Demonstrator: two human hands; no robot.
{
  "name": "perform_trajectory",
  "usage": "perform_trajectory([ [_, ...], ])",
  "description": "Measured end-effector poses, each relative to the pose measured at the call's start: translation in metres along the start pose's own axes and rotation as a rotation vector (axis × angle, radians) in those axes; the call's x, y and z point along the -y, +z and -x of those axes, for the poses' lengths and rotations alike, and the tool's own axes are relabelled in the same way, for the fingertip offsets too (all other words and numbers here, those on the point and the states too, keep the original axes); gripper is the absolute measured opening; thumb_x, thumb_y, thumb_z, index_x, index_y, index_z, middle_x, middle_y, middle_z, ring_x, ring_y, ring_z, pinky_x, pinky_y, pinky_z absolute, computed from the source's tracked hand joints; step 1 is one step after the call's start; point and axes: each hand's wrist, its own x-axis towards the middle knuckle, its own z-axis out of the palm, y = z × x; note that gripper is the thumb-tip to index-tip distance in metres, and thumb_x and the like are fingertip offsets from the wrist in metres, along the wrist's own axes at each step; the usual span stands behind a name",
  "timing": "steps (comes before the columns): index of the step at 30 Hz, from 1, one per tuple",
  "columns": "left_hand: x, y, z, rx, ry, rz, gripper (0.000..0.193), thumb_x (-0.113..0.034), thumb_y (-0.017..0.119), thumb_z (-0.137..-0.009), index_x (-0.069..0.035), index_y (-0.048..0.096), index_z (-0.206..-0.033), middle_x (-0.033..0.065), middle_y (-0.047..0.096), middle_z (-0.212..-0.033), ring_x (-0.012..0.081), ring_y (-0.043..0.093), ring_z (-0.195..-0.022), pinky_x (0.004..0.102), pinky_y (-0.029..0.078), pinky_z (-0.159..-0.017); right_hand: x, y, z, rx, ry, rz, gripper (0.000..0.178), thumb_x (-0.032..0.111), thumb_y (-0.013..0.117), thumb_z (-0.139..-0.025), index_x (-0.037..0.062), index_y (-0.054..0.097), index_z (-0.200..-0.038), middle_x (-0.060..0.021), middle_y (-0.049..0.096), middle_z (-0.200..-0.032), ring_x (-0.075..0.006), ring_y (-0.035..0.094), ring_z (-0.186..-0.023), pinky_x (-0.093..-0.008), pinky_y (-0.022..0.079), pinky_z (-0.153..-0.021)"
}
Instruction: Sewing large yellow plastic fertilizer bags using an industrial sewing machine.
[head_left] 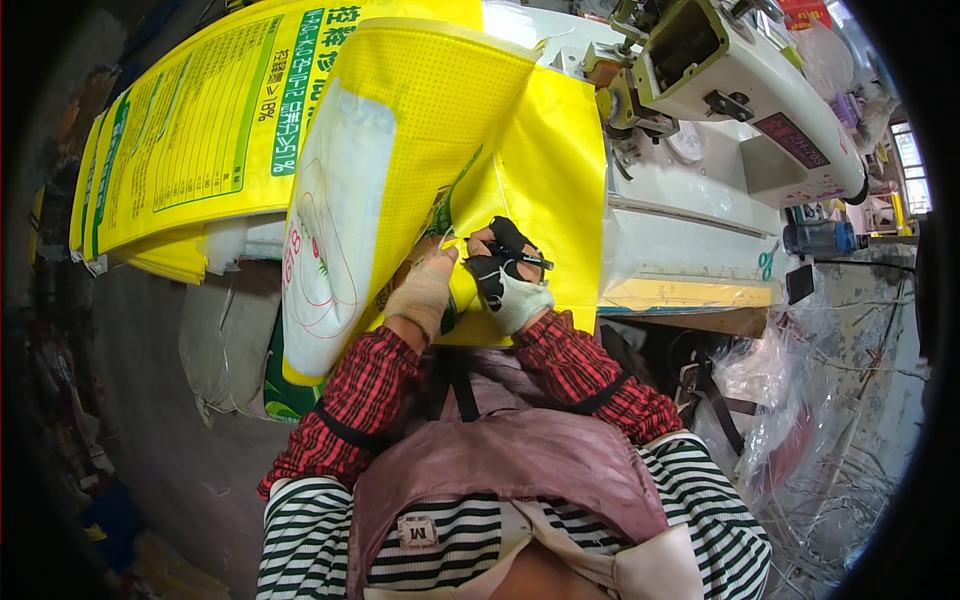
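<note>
My left hand, in a pale wrist covering, pinches the folded edge of a yellow woven sack close to my body. Right beside it is my right hand, in a white and black glove with bare fingertips. Its fingers are closed around small dark thread snips, whose tip points to the right. A thin white thread shows at the sack near my left fingers. One sack panel stands folded up on the left, showing its white patch with red line drawing. The fold hides part of my left fingers.
A white industrial sewing machine stands at the far right of the table. More printed yellow sacks lie stacked at the left. Teal scissors, a black phone-like slab and a blue-capped bottle are at the right.
</note>
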Motion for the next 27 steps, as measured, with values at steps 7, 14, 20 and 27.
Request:
perform_trajectory([
  [7,0.005,0.004,0.000,-0.014,0.060,-0.065,0.031,-0.019,0.039,-0.096,-0.005,0.055,-0.117,0.0196,0.059,-0.114,0.0358,0.057,-0.105,0.0411,0.044,-0.088,-0.020,0.003,0.001,-0.033,-0.043,-0.073,0.007,0.008,0.061,-0.082,0.0039,0.055,-0.081,-0.0033,0.053,-0.072,-0.0121,0.052,-0.068,-0.0248,0.042,-0.062],
  [14,0.008,0.012,0.002,-0.091,0.083,-0.116,0.031,-0.015,0.041,-0.093,-0.006,0.055,-0.119,0.0172,0.054,-0.126,0.0351,0.053,-0.112,0.0403,0.044,-0.094,-0.021,0.003,0.000,-0.060,-0.021,-0.138,0.006,0.007,0.061,-0.085,0.0056,0.055,-0.081,0.0011,0.053,-0.069,-0.0067,0.049,-0.065,-0.0226,0.041,-0.060],
  [20,0.007,0.010,0.005,-0.083,0.078,-0.164,0.032,-0.011,0.043,-0.091,-0.007,0.054,-0.122,0.0161,0.054,-0.127,0.0343,0.052,-0.114,0.0404,0.043,-0.095,-0.018,0.004,0.000,-0.051,0.033,-0.118,0.006,0.005,0.059,-0.084,0.0055,0.054,-0.080,0.0011,0.053,-0.069,-0.0070,0.050,-0.066,-0.0229,0.041,-0.060],
  [27,0.004,0.013,-0.001,-0.093,0.055,-0.159,0.029,-0.012,0.045,-0.092,-0.006,0.057,-0.118,0.0176,0.056,-0.123,0.0336,0.054,-0.112,0.0376,0.044,-0.092,-0.008,-0.012,0.001,0.002,0.039,-0.102,0.006,0.009,0.060,-0.079,0.0053,0.056,-0.080,-0.0074,0.059,-0.074,-0.0186,0.058,-0.071,-0.0299,0.045,-0.065],
])
